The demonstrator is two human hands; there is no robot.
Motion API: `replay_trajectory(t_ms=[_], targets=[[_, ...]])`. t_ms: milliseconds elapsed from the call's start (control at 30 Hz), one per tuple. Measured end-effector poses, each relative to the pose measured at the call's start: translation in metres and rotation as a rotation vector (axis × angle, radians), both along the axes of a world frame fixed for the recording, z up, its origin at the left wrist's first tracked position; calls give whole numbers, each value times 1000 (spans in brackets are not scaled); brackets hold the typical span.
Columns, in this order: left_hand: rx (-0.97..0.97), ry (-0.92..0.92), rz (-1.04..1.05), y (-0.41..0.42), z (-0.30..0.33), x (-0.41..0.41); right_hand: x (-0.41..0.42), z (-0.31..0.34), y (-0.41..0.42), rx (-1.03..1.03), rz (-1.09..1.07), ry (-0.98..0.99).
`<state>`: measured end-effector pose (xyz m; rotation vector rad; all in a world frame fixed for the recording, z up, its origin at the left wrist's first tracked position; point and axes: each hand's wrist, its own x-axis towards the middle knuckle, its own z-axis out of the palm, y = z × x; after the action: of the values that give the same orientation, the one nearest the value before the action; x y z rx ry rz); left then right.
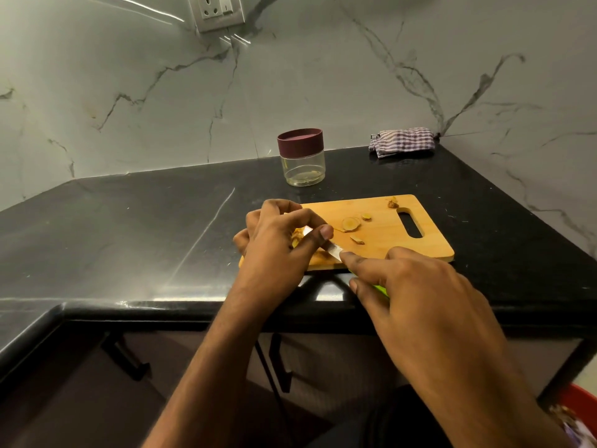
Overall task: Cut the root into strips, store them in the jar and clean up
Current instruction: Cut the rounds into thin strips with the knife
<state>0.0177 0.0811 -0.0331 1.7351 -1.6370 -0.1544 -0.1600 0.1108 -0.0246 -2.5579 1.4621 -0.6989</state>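
Two hands at board's [381, 221] near edge, left hand [274, 250] pinching root [298, 236], right hand [420, 295] gripping knife [334, 250]

Wooden board [381, 227]; glossy black counter [145, 237]

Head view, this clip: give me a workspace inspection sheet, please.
Surface: black countertop, glossy.
Job's things: cutting board with root slices; jar behind it, lid on, looks empty.
Clutter: checked cloth in the back corner.
Grips: left hand holds a root piece on the board; right hand grips the green-handled knife.
Cables: nothing seen.
Surroundings: marble wall, wall socket, red tub lower right.
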Motion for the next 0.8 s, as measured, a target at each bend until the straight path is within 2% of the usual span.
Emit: replay_trajectory(t_ms=[233, 400, 533, 700, 800], targets=[[-155, 163, 133, 0, -4, 5, -1, 2, 3, 64, 11, -33], [-71, 75, 166, -1, -2, 2, -3, -1, 6, 12, -123, -179], [-47, 75, 136, 0, -2, 3, -3, -1, 6, 47, -134, -243], [30, -47, 58, 1, -1, 0, 0, -4, 3, 54, -127, -232], [34, -45, 50, 1, 1, 1, 0, -5, 3, 59, -125, -234]])
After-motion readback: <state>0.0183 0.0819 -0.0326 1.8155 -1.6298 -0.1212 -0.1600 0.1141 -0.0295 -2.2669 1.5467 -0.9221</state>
